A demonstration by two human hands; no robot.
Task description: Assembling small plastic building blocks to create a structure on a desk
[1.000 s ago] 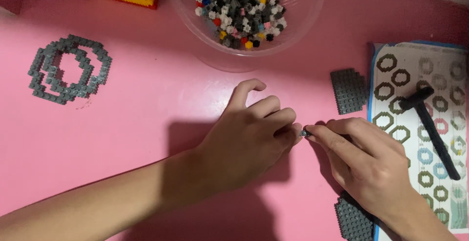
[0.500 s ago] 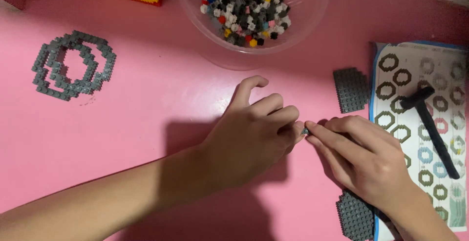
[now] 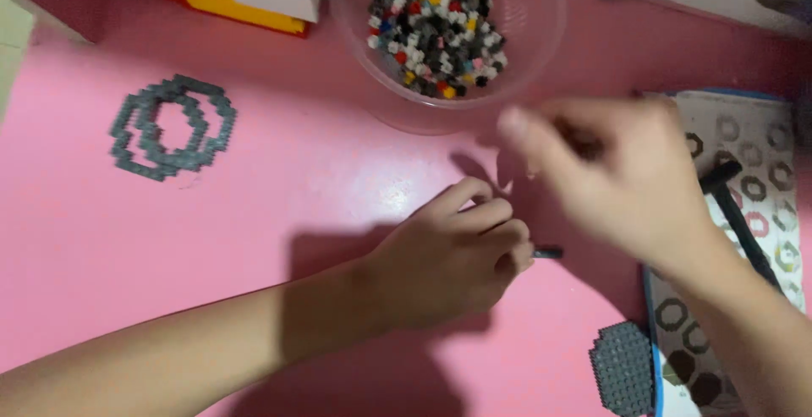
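Two bare hands are shown over a pink tabletop (image 3: 254, 214). A small dark grey building-block piece (image 3: 548, 253) is pinched at the fingertips of the left hand (image 3: 448, 265), low over the pink surface, so that its free end is left exposed. The right hand (image 3: 609, 172) is raised and blurred beside a clear round plastic bowl of mixed coloured small bricks (image 3: 440, 28); whether its fingers are spread or closed cannot be told. A finished grey double-ring brick assembly (image 3: 172, 126) is set well apart at the left. A printed instruction sheet with hexagonal ring diagrams (image 3: 753, 180) is laid at the right, with a grey studded plate (image 3: 624, 368) beside it.
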